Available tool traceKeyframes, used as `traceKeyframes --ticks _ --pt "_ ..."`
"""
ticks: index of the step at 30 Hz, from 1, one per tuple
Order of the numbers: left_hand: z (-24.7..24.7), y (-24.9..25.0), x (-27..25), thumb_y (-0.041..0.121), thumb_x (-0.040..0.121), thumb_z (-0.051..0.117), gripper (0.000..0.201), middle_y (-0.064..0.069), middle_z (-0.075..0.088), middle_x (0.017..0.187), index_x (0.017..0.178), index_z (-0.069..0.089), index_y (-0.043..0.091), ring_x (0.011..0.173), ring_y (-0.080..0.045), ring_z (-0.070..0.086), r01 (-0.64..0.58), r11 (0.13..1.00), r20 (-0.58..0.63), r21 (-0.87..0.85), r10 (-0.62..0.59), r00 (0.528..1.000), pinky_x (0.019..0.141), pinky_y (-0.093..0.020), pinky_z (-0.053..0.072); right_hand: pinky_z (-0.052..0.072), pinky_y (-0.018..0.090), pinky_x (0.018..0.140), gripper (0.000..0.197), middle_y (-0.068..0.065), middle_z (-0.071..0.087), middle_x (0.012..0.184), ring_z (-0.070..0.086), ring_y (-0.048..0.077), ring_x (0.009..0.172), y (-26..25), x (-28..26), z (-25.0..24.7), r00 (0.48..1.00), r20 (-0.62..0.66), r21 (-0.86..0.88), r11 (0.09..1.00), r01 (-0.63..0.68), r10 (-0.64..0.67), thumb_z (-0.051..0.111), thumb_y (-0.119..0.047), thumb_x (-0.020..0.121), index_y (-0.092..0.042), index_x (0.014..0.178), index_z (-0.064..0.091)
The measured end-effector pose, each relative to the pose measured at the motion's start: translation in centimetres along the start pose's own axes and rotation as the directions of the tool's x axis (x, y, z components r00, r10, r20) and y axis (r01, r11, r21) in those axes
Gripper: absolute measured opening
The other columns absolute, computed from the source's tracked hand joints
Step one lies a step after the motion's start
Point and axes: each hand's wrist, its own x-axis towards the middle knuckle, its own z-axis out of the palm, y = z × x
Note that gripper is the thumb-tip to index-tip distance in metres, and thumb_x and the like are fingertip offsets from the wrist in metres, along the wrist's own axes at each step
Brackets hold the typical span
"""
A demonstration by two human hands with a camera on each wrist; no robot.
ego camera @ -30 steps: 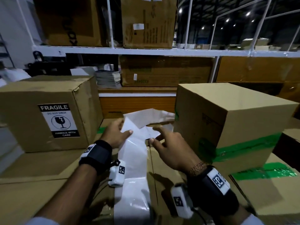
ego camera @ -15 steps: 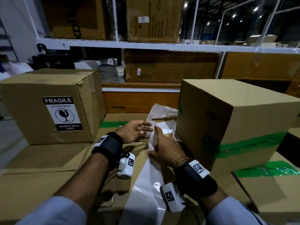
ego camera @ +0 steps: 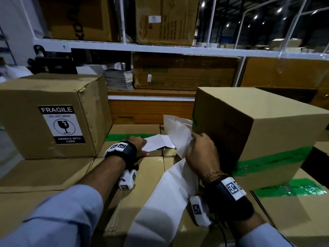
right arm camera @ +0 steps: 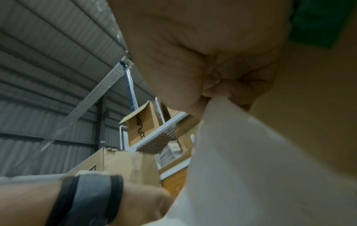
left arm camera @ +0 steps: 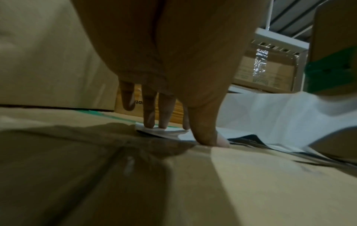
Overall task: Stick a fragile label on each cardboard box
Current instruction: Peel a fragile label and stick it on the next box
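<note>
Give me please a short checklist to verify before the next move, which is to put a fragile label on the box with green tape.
1. Left hand holds down the label sheet with straight fingertips: ok.
2. Right hand pinches the white backing strip firmly: ok.
3. Label fully peeled from its backing: cannot tell; the printed side faces down.
4. Box on the left already carries a FRAGILE label: ok.
5. Box with green tape has no label on the faces in view: not ok, still to do.
6. Its near face is free for sticking: not ok, the right hand and strip are in front of it.
</note>
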Motion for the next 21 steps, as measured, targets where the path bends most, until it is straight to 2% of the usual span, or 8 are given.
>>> traceKeyframes --ticks 2,4,7,9,12,16,19,21 --pt "-0.4 0.1 -0.2 0.057 0.095 0.063 0.050 -0.008 0.065 0.126 0.123 0.061 0.015 0.110 -0.031 0.062 0.014 0.999 -0.015 0.051 -0.013 1.000 0.087 -0.034 0.053 0.051 0.034 0.088 0.046 0.003 0.055 0.115 0.058 0.024 0.105 0.0 0.1 -0.9 0.999 -0.033 -0.004 0.999 0.035 -0.036 0.055 -0.016 0.100 -0.020 0.145 0.054" --pt "-0.4 0.2 -0.2 0.059 0.092 0.066 0.049 -0.008 0.068 0.119 0.117 0.065 0.017 0.105 -0.031 0.064 0.025 0.997 -0.031 0.067 -0.023 0.999 0.083 -0.034 0.053 0.051 0.036 0.086 0.045 0.005 0.056 0.116 0.058 0.026 0.107 -0.1 0.2 -1.7 0.997 -0.033 -0.068 0.996 0.066 -0.068 0.058 -0.016 0.097 -0.019 0.142 0.057" --pt "-0.4 0.1 -0.5 0.062 0.087 0.070 0.047 -0.008 0.069 0.097 0.095 0.068 0.016 0.089 -0.028 0.064 0.035 0.999 -0.052 0.032 -0.033 0.998 0.075 -0.033 0.054 0.052 0.040 0.089 0.043 0.006 0.057 0.118 0.056 0.028 0.111 -0.2 0.2 -2.2 0.996 0.025 -0.166 0.982 0.090 -0.087 0.064 -0.019 0.093 -0.019 0.136 0.061" --pt "-0.4 0.1 -0.8 0.060 0.087 0.071 0.044 -0.007 0.068 0.089 0.088 0.068 0.016 0.083 -0.027 0.063 0.036 0.999 -0.066 0.003 -0.036 0.997 0.071 -0.032 0.052 0.052 0.041 0.093 0.040 0.006 0.058 0.120 0.055 0.028 0.114 -0.3 0.3 -2.1 0.995 0.058 -0.197 0.976 0.096 -0.086 0.065 -0.022 0.093 -0.020 0.132 0.063" --pt "-0.8 0.4 -1.7 0.053 0.093 0.065 0.035 -0.005 0.069 0.091 0.093 0.073 0.018 0.081 -0.025 0.065 0.040 0.999 -0.109 0.011 -0.038 0.993 0.072 -0.032 0.056 0.052 0.040 0.098 0.038 0.005 0.056 0.124 0.054 0.026 0.117 -0.2 0.4 -1.6 0.994 0.083 -0.217 0.972 0.088 -0.071 0.069 -0.024 0.093 -0.020 0.131 0.064" --pt "-1.5 1.2 -2.4 0.033 0.099 0.057 0.024 -0.007 0.069 0.087 0.093 0.072 0.015 0.076 -0.027 0.066 0.042 0.994 -0.177 0.101 -0.024 0.984 0.068 -0.032 0.054 0.053 0.038 0.095 0.034 0.005 0.056 0.123 0.055 0.024 0.113 0.1 0.5 -1.2 0.994 0.102 -0.204 0.977 0.063 -0.042 0.072 -0.024 0.092 -0.018 0.125 0.067" --pt "-1.4 1.3 -2.5 0.034 0.102 0.055 0.024 -0.004 0.068 0.085 0.097 0.070 0.017 0.077 -0.023 0.066 0.057 0.992 -0.215 0.111 -0.032 0.976 0.075 -0.035 0.060 0.054 0.036 0.092 0.028 0.005 0.056 0.121 0.057 0.024 0.109 0.5 0.7 -0.9 0.993 0.114 -0.205 0.977 0.050 -0.027 0.072 -0.025 0.092 -0.017 0.118 0.069" --pt "-1.5 1.1 -2.6 0.037 0.103 0.051 0.025 -0.002 0.065 0.084 0.100 0.066 0.018 0.075 -0.021 0.064 0.056 0.992 -0.249 0.116 -0.025 0.968 0.073 -0.035 0.059 0.053 0.036 0.091 0.025 0.006 0.056 0.121 0.057 0.024 0.109 0.7 0.8 -0.6 0.993 0.114 -0.213 0.976 0.042 -0.018 0.070 -0.027 0.093 -0.016 0.116 0.070"
